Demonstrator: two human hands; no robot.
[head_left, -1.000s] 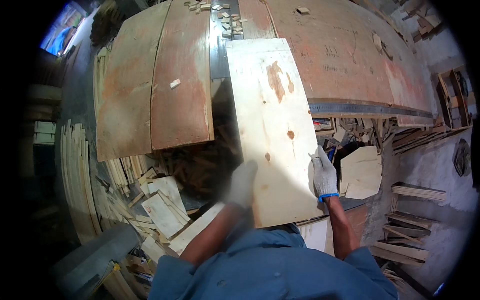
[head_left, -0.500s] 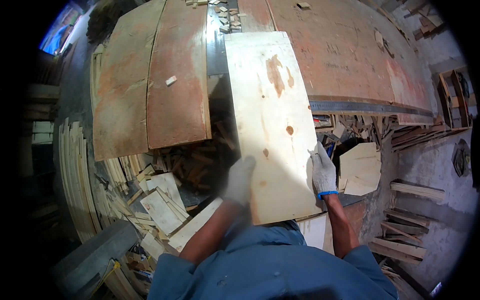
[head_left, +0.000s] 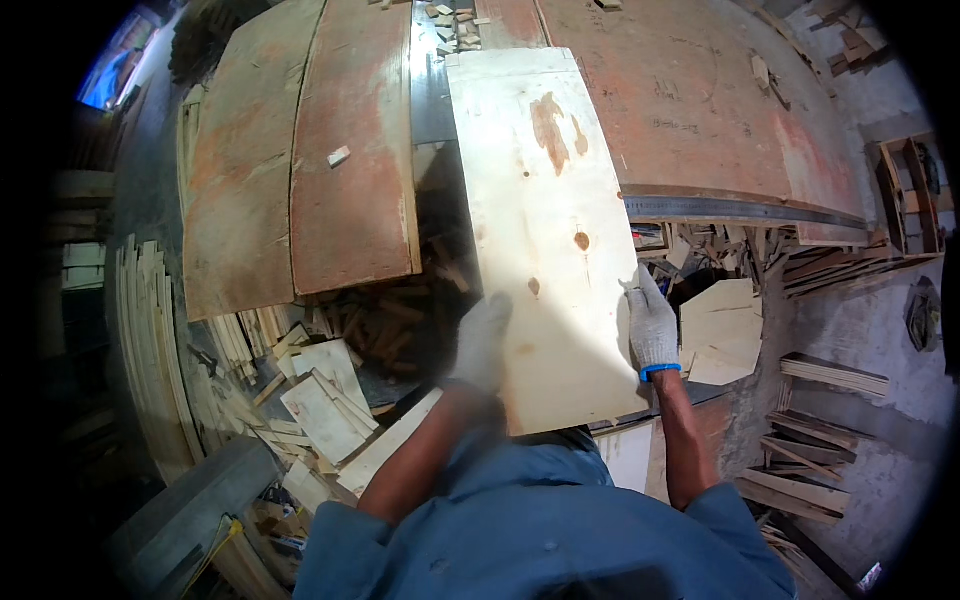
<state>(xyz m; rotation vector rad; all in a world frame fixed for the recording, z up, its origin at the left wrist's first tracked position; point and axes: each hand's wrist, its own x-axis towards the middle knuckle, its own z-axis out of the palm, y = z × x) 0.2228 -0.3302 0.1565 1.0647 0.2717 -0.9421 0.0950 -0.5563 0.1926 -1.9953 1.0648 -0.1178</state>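
A long pale plywood board (head_left: 550,230) with knots and brown patches stretches away from my body toward the workbench. My left hand (head_left: 482,342), in a whitish work glove, grips its left edge near the close end. On the opposite edge, my right hand (head_left: 652,328) holds the board, its glove cuffed in blue. The fingers of both hands are partly hidden by the board. The board's far end reaches over the bench's metal strip (head_left: 432,100); whether it rests there I cannot tell.
Reddish worn bench panels (head_left: 355,150) lie to the left, and a larger reddish bench top (head_left: 690,120) spreads right with a metal rail (head_left: 740,212) along its edge. Wood offcuts (head_left: 385,330) pile below. Long strips (head_left: 150,340) stand at left; a many-sided panel (head_left: 722,330) is at right.
The board has shifted slightly away from my body, and both hands have moved forward with it, still at its two edges.
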